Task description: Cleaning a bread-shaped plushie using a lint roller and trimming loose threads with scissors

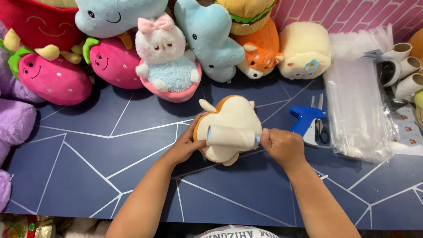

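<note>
Two hands work mid-tabletop [88, 176]: left hand [187, 145] grips the cream plush [231, 117], right hand [282, 145] clamps the lint roller [231, 136]. Tagging gun [306, 119] at 3 o'clock; plush row [167, 57] at 12 o'clock.

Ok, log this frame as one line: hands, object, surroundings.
left hand: steadies cream toast-shaped plush toy | right hand: grips white lint roller on plush | nearby: blue tagging gun, clear bag stack | surface: navy table

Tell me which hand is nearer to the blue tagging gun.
Right. The right hand grips the end of a white roller on the cream plush toy, just left of the blue tagging gun. The left hand holds the toy's far side, farther away.
</note>
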